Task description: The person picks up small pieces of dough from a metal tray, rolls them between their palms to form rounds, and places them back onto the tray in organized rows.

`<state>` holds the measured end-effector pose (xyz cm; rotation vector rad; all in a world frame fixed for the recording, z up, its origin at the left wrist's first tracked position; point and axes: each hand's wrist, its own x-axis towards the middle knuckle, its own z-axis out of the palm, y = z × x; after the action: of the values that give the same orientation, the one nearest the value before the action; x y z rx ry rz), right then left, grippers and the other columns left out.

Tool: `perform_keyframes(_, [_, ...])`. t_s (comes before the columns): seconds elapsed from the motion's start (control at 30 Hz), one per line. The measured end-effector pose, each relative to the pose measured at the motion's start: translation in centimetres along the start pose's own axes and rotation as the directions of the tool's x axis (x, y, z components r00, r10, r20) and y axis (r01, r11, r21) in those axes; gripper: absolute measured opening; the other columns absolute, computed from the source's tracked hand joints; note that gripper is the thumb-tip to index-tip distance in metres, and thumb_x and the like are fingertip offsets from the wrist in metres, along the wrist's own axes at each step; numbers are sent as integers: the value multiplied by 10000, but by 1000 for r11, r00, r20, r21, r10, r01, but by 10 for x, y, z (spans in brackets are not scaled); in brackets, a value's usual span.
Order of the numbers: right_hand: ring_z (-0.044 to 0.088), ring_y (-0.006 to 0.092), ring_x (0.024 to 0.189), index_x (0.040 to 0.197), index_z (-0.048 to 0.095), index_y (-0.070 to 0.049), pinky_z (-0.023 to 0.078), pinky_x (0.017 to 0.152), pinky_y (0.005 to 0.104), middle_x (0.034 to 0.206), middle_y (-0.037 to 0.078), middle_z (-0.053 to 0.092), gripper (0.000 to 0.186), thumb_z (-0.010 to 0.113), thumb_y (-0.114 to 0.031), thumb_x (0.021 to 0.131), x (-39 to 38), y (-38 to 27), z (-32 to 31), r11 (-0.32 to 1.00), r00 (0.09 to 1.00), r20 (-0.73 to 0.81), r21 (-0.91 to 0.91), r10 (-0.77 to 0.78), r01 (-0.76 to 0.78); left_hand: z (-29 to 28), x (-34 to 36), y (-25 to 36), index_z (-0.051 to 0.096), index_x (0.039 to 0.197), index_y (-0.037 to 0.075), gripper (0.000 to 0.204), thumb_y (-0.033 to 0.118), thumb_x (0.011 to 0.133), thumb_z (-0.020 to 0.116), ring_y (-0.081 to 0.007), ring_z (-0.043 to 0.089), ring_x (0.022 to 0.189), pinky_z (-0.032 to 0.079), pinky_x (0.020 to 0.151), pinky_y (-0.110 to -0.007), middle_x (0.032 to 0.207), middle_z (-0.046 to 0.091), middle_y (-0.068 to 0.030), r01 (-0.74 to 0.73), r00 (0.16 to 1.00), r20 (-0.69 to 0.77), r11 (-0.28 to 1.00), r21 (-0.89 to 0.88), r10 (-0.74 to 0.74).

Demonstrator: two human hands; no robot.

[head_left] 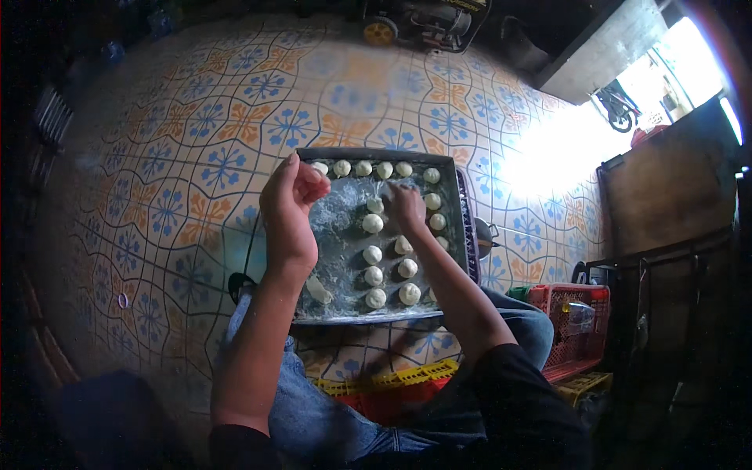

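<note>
A floured metal tray holds several pale dough balls in rows around bare, dusted areas. My left hand is at the tray's upper left, fingers curled inward beside the top row of balls; whatever it may hold is hidden. My right hand is low over the upper right of the tray, between dough balls, with its fingers bent down and closed; their tips and anything in them are hard to make out. A pale flattened smear lies at the lower left.
Patterned floor tiles surround the tray. A red crate stands at right, with yellow-and-red crates under my legs. A wheeled machine is at the back; a dark wooden panel and bright doorway are at the right.
</note>
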<state>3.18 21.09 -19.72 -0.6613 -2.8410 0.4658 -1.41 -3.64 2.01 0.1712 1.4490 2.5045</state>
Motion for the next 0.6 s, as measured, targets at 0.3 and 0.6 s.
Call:
perform_keyframes(0.3, [619,281,1049,1304,653,-346,541,839,441,1233,-55,707,423,645,-304,883,-11,12,39,949,956,41,-118,-291,294,-7,-16,21,543,807,125,310,344,1026,523,-136,554,764,418,787,-311,774,565,-7,74,997,-11,997,-3,-74])
perform_keyframes(0.6, [612,316,1056,1139,731,-216,501,852,451,1025,36,711,335,693,-401,863,-12,21,32,977,967,-155,-95,-203,190,-5,-22,28,535,801,117,314,330,1031,519,-141,560,783,427,802,-319,781,550,-12,57,998,31,998,11,-57])
